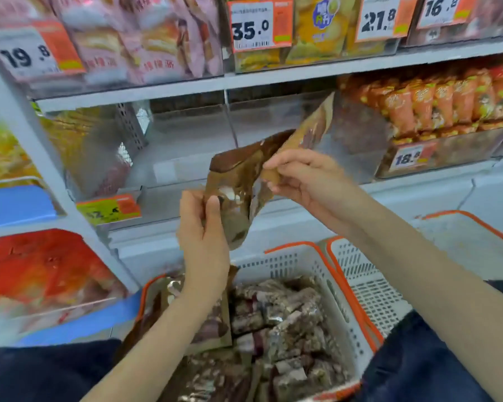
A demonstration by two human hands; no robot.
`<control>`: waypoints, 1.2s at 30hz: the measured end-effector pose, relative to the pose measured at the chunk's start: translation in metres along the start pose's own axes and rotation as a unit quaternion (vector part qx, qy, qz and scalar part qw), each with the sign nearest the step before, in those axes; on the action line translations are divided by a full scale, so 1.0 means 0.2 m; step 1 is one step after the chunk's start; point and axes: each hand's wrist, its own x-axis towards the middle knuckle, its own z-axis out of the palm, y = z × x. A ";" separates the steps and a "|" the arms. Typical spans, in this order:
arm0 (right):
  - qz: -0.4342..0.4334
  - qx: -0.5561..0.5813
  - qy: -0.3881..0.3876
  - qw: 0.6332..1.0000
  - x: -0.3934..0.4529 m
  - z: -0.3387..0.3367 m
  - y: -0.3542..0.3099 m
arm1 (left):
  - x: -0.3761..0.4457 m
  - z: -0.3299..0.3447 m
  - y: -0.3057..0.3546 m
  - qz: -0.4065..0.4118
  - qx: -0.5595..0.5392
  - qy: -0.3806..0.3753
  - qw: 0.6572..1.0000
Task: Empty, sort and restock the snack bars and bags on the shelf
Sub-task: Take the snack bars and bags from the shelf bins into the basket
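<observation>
- Snack bags and bars are lying heaped in the white basket with an orange rim [325, 274] on the floor, just below the person's forearms; brown bags [212, 323] are sitting toward its left side and wrapped bars [288, 317] are filling the middle and right.
- Shelf compartment [186, 158] straight ahead, behind clear dividers, is standing mostly bare, with an orange price tag [109, 208] hanging at its front left.
- Orange packets [436, 103] are filling the compartment to the right, and pink bags [145, 39] are sitting on the shelf above.
- A second white basket [369, 285] is standing just beside the first, on its right.
- Two brown snack bags are being held up in front of the bare compartment: the left hand [204, 227] is gripping the lower brown bag [235, 195] by its side, thumb across its front, while the right hand [305, 175] is pinching the upper brown bag [308, 132] at its bottom edge, that bag tilting up toward the right.
</observation>
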 end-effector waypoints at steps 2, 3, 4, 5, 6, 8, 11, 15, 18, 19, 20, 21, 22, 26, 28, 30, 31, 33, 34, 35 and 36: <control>-0.002 -0.058 -0.023 0.998 -0.03 0.09 0.08 | -0.12 -0.15 -0.05 -0.034 0.022 0.022 0.999; 0.009 -0.068 -0.027 0.997 -0.04 0.13 0.12 | -0.18 -0.22 -0.07 -0.057 0.034 0.031 0.997; 0.032 -0.069 -0.023 0.997 -0.05 0.16 0.17 | -0.23 -0.27 -0.10 -0.083 0.054 0.038 0.994; 0.065 -0.067 -0.012 0.996 -0.06 0.17 0.23 | -0.28 -0.32 -0.13 -0.107 0.077 0.042 0.990; 0.105 -0.063 -0.002 0.992 -0.07 0.18 0.29 | -0.33 -0.36 -0.16 -0.126 0.098 0.043 0.986; 0.183 -0.064 -0.001 0.981 -0.08 0.20 0.41 | -0.41 -0.43 -0.25 -0.157 0.121 0.041 0.979; 0.267 -0.078 -0.031 0.960 -0.06 0.25 0.59 | -0.44 -0.52 -0.44 -0.239 0.128 0.049 0.961; 0.316 -0.127 -0.050 0.939 -0.03 0.32 0.86 | -0.46 -0.62 -0.63 -0.353 0.179 0.041 0.918; 0.305 -0.172 -0.042 0.936 -0.01 0.34 1.07 | -0.48 -0.67 -0.67 -0.410 0.166 0.043 0.896; 0.298 -0.176 -0.039 0.937 -0.01 0.34 1.13 | -0.49 -0.68 -0.67 -0.417 0.157 0.038 0.894; 0.288 -0.178 -0.038 0.940 -0.02 0.33 1.18 | -0.49 -0.68 -0.67 -0.417 0.154 0.035 0.895; 0.278 -0.177 -0.037 0.943 -0.03 0.32 1.23 | -0.49 -0.68 -0.66 -0.414 0.158 0.032 0.896; 0.270 -0.169 -0.030 0.947 -0.04 0.30 1.27 | -0.50 -0.69 -0.65 -0.408 0.166 0.030 0.897; 0.243 -0.149 0.087 0.955 -0.01 0.15 1.28 | -0.52 -0.69 -0.66 -0.392 0.185 0.028 0.901; 0.224 -0.175 0.162 0.945 0.00 0.00 1.28 | -0.51 -0.70 -0.69 -0.402 0.202 0.047 0.892; 0.202 -0.219 0.234 0.925 -0.03 -0.15 1.29 | -0.49 -0.73 -0.72 -0.412 0.214 0.076 0.882; 0.195 -0.256 0.271 0.907 -0.06 -0.22 1.30 | -0.49 -0.74 -0.73 -0.416 0.218 0.089 0.879; 0.205 -0.332 0.340 0.856 -0.16 -0.35 1.33 | -0.48 -0.75 -0.76 -0.430 0.221 0.120 0.867; 0.229 -0.368 0.365 0.824 -0.22 -0.40 1.36 | -0.48 -0.75 -0.77 -0.440 0.225 0.139 0.858; 0.261 -0.403 0.376 0.792 -0.27 -0.44 1.40 | -0.47 -0.76 -0.77 -0.445 0.234 0.160 0.850; 0.291 -0.430 0.373 0.769 -0.32 -0.46 1.42 | -0.47 -0.76 -0.77 -0.446 0.240 0.184 0.842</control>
